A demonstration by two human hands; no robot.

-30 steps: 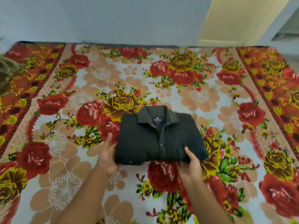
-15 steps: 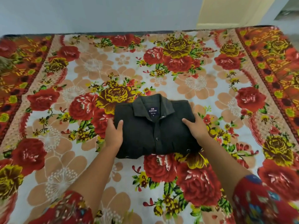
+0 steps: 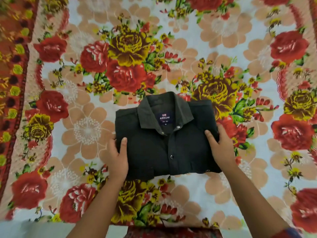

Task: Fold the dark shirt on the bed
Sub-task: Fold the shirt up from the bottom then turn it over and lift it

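Hands clasp the two side edges, thumbs on top, left hand [image 3: 118,157] and right hand [image 3: 223,148] equally near, and between them at frame centre the folded dark shirt [image 3: 163,148] lies collar toward the top, its long axis running left to right, on the floral bedsheet [image 3: 85,131].

We see a blackish-green shirt [image 3: 154,148] w/ navy neck label [image 3: 164,118], white lettering. The bedsheet [image 3: 197,184]: white ground, red, yellow & peach flowers, green leaves; red-orange border [image 3: 12,74] at frame left.
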